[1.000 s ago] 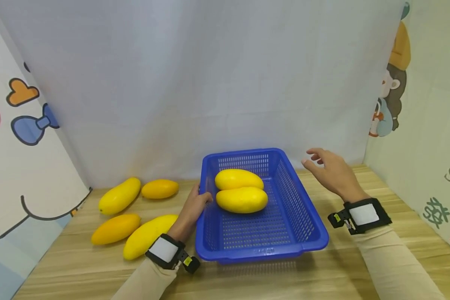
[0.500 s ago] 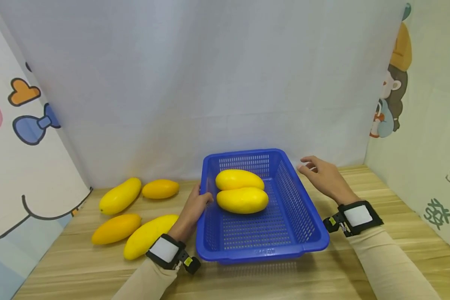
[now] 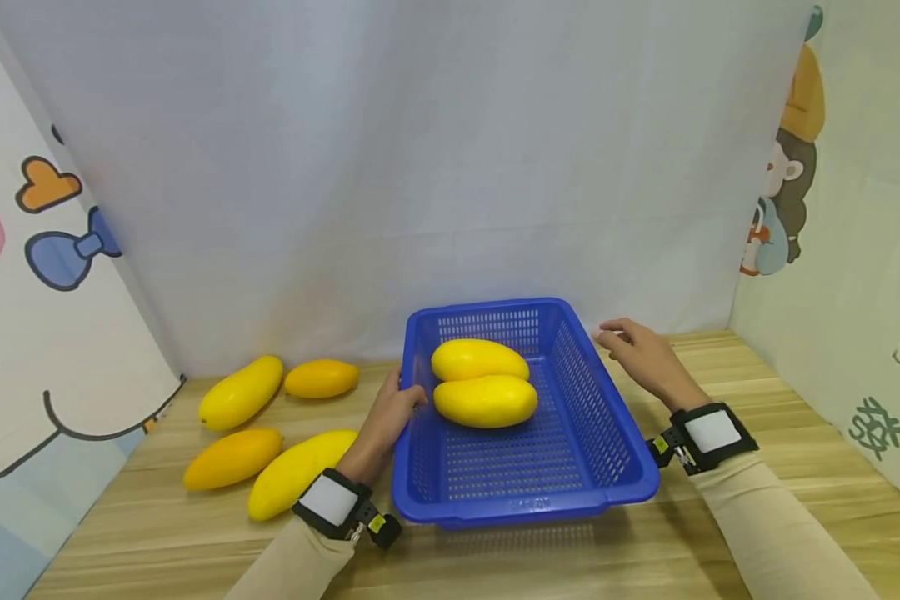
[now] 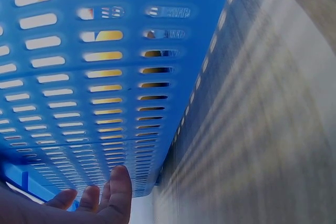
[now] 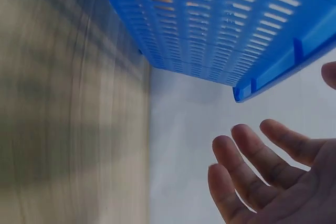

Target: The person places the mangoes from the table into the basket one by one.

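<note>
A blue plastic basket (image 3: 525, 506) with slotted walls stands in the middle of the head view. Two smooth yellow oblong fruits, a rear one (image 3: 480, 360) and a front one (image 3: 486, 402), lie side by side in its left half. My left hand (image 3: 381, 421) grips the basket's left rim, thumb over the top; in the left wrist view its fingers (image 4: 121, 192) show against the outer wall. Off the basket's right rim is my right hand (image 3: 645, 360), holding nothing. Its slightly bent fingers (image 5: 252, 156) are spread apart from the basket in the right wrist view.
Left of the basket, two yellow oblong fruits (image 3: 242, 393) and two orange-yellow ones (image 3: 232, 459) lie on the wooden table (image 3: 157, 533). A pale cloth (image 3: 450, 167) hangs behind the basket, with printed panels (image 3: 862, 275) at both sides.
My right hand has come left and slightly nearer to me, closer to the basket's right rim. My left hand, the basket and the fruits look unmoved.
</note>
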Tool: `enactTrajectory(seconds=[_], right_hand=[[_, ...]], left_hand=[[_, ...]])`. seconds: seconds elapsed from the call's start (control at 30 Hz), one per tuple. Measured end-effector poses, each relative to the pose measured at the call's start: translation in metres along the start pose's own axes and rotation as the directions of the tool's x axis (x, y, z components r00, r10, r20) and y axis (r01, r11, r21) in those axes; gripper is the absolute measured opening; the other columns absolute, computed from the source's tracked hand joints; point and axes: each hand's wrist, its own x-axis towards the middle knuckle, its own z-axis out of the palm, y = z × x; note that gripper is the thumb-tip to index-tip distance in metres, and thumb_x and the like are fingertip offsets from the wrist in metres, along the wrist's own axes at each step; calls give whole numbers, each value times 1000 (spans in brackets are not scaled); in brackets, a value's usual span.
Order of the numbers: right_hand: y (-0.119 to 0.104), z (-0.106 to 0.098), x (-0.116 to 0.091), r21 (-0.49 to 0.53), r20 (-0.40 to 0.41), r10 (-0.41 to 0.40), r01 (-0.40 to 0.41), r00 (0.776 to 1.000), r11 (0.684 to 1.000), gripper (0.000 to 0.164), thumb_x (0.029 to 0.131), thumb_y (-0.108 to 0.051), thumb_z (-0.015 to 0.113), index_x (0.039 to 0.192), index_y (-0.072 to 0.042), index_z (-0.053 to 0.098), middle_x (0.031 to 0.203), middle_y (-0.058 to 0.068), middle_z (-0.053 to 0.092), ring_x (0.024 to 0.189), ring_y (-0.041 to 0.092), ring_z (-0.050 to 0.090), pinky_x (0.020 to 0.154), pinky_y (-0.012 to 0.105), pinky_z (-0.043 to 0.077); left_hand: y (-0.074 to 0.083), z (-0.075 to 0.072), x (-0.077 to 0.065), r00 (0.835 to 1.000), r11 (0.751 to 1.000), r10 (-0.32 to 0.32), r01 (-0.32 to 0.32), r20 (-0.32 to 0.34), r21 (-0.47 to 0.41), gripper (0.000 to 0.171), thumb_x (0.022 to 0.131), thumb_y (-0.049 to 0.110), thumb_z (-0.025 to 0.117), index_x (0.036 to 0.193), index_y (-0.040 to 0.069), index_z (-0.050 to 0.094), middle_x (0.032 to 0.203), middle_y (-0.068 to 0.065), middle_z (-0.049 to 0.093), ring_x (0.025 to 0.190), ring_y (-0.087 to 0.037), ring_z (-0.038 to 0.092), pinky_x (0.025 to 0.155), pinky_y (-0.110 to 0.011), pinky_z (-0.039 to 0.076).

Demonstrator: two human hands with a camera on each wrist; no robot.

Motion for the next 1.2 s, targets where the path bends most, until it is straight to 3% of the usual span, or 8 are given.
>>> enactTrajectory(seconds=[0.13,0.6,0.97,1.2], right_hand=[[1,4,0,67,26,33,-35,999,997,66,93,-58,37,134,-7,42,127,18,51,108,34,53,88,50,41],[2,17,-1,161,68,69,-79,995,984,71,91,-61,40,133,-4,42,127,19,50,109,32,51,88,46,43],[2,20,-1,161,80,76,-88,994,983,74,90,-63,40,133,-2,43,127,20,50,115,35,46,94,51,37],[3,27,2,249,119,55,-83,991,965,64,91,-54,47,126,-1,48,112,17,58,100,28,54,90,44,40]], left_hand=[[0,0,0,1000,1000,3,-3,8,-4,69,78,10,45,143,7,21,138,-16,35,115,-30,41,97,-45,35],[1,0,-1,1000,1000,0,0,1,6,69,78,10,45,143,7,22,139,-15,35,116,-30,41,98,-46,34],[1,0,0,1000,1000,-1,1,2,11,69,77,10,45,142,8,22,138,-15,36,115,-30,41,97,-46,34],[9,-1,-6,999,1000,-10,11,35,-17,69,79,7,44,143,5,19,141,-19,33,120,-34,38,100,-48,32]])
